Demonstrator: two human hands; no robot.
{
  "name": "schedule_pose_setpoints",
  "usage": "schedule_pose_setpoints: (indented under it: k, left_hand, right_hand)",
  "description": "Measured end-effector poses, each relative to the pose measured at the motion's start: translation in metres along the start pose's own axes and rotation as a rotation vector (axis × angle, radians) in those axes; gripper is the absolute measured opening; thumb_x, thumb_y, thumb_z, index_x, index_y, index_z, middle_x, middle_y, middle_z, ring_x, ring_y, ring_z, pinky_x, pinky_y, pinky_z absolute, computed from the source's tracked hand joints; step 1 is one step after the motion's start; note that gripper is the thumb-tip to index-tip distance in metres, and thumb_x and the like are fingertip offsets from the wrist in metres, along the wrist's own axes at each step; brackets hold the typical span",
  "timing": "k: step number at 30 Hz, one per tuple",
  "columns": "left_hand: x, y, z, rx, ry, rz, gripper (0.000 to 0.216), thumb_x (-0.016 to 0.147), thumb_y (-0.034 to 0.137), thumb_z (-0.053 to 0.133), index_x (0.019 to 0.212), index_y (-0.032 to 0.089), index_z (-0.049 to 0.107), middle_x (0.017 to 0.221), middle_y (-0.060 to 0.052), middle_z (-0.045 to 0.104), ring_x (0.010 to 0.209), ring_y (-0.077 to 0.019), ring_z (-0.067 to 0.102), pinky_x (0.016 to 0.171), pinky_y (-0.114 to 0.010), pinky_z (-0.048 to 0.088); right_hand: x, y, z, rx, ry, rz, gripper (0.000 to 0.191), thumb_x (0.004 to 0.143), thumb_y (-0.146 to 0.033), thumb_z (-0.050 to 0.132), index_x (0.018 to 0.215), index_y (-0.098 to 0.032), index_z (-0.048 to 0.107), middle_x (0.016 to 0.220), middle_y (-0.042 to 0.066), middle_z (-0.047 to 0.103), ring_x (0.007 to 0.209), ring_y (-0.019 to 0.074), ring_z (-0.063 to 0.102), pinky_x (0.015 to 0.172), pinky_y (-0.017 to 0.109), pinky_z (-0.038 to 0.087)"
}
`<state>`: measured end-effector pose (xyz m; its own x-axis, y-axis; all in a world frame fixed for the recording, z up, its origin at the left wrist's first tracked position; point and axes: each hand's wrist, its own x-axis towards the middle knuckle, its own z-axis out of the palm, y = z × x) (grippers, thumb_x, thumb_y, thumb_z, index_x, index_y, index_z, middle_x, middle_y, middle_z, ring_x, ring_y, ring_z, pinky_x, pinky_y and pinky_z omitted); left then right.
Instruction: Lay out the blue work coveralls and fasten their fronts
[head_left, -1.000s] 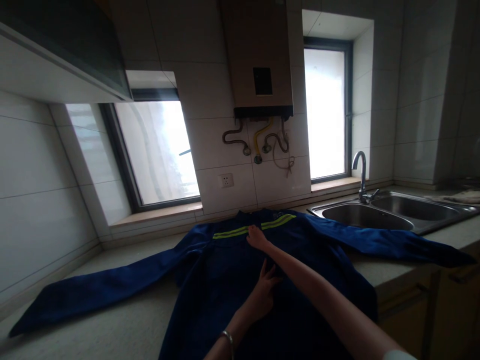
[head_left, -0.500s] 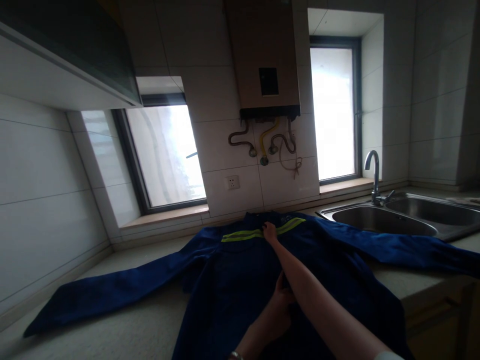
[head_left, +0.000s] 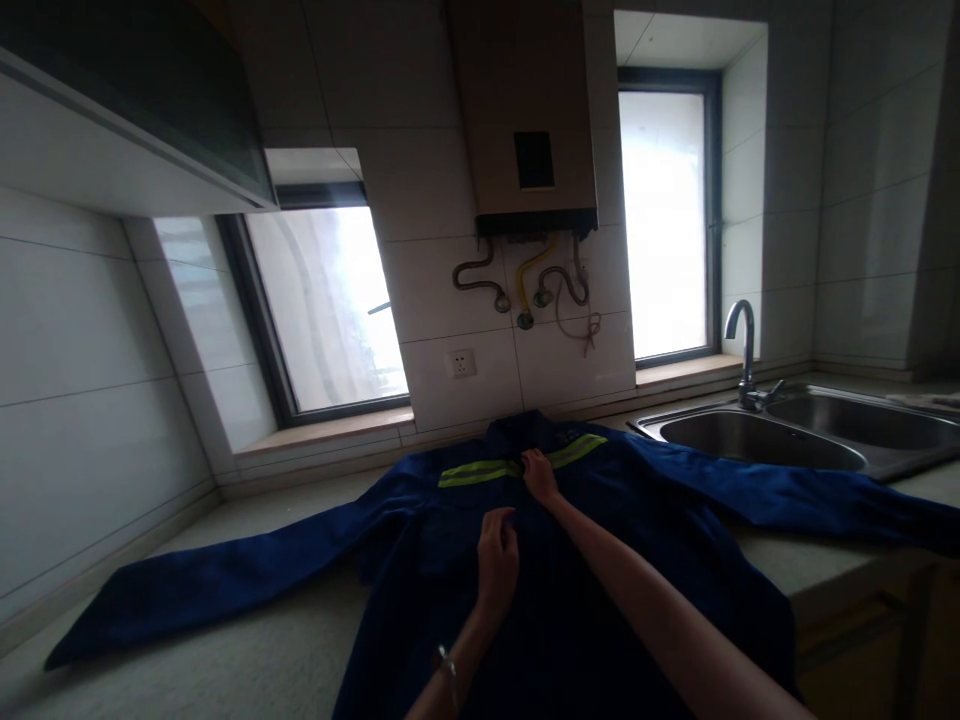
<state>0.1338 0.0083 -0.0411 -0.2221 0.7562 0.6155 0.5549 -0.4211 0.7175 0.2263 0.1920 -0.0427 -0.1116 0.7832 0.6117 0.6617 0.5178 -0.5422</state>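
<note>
Dark-blue cloth work jacket (head_left: pixel 420 600) lies spread on the bench (head_left: pixel 247 650); left hand (head_left: pixel 499 555) has slid up towards right hand (head_left: pixel 538 475), both hands pinching its front.

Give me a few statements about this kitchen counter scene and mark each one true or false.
1. The jacket lies spread on the counter with both sleeves stretched out. True.
2. The right hand is on the tap. False: it rests on the jacket at the yellow-green stripe.
3. The left hand touches the jacket's front, nearer the person than the right hand. True.
4. The jacket is red. False: it is dark blue.
5. The sink is to the left of the jacket. False: it is to the right, and one sleeve lies along its front edge.
</note>
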Motion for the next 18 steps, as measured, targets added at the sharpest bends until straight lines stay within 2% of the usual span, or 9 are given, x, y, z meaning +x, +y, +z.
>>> schedule_pose_setpoints:
  k: [3,6,9,11,14,18]
  left_hand:
    - [0.016,-0.014,0.006,0.148,-0.021,0.089,0.029,0.087,0.019,0.038,0.107,0.015,0.058,0.107,-0.011,0.059,0.092,-0.0204,0.06,0.082,-0.035,0.05]
    - [0.034,-0.025,0.016,0.283,-0.044,0.032,0.032,0.086,0.019,0.042,0.115,0.013,0.055,0.108,-0.013,0.059,0.094,-0.0216,0.061,0.086,-0.035,0.048]
    - [0.048,-0.03,0.026,0.343,-0.021,-0.039,0.041,0.085,0.025,0.049,0.124,0.011,0.051,0.105,-0.016,0.06,0.089,-0.0263,0.062,0.079,-0.038,0.049]
    - [0.053,-0.032,0.029,0.397,-0.019,-0.075,0.045,0.086,0.03,0.05,0.127,0.014,0.049,0.104,-0.016,0.061,0.083,-0.0274,0.063,0.071,-0.038,0.049]
    - [0.056,-0.034,0.031,0.408,-0.023,-0.092,0.039,0.087,0.033,0.049,0.123,0.017,0.053,0.104,-0.014,0.063,0.084,-0.0258,0.063,0.071,-0.034,0.047]
    - [0.059,-0.041,0.03,0.322,-0.037,-0.055,0.027,0.087,0.028,0.048,0.107,0.016,0.062,0.098,-0.01,0.067,0.089,-0.0218,0.063,0.078,-0.03,0.046]
  right_hand:
    - [-0.015,-0.004,-0.012,0.03,-0.012,-0.083,0.029,0.091,-0.011,0.039,0.103,-0.015,0.064,0.101,0.009,0.062,0.094,0.0162,0.059,0.086,0.025,0.044]
    - [-0.03,-0.008,-0.024,0.06,-0.013,-0.176,0.029,0.093,-0.013,0.038,0.103,-0.016,0.064,0.1,0.007,0.062,0.092,0.0151,0.059,0.085,0.024,0.045]
    - [-0.041,-0.014,-0.035,0.051,-0.026,-0.293,0.029,0.094,-0.015,0.037,0.105,-0.016,0.063,0.101,0.007,0.061,0.091,0.0151,0.059,0.085,0.025,0.045]
    - [-0.044,-0.019,-0.042,0.016,-0.053,-0.336,0.029,0.094,-0.016,0.037,0.105,-0.016,0.063,0.101,0.007,0.061,0.091,0.0152,0.058,0.084,0.024,0.045]
    - [-0.046,-0.025,-0.049,-0.046,-0.122,-0.36,0.028,0.094,-0.016,0.037,0.103,-0.017,0.063,0.1,0.007,0.061,0.092,0.0154,0.058,0.083,0.023,0.045]
    - [-0.046,-0.028,-0.055,-0.083,-0.193,-0.387,0.027,0.091,-0.013,0.04,0.104,-0.018,0.063,0.102,0.007,0.061,0.095,0.0156,0.057,0.083,0.023,0.043]
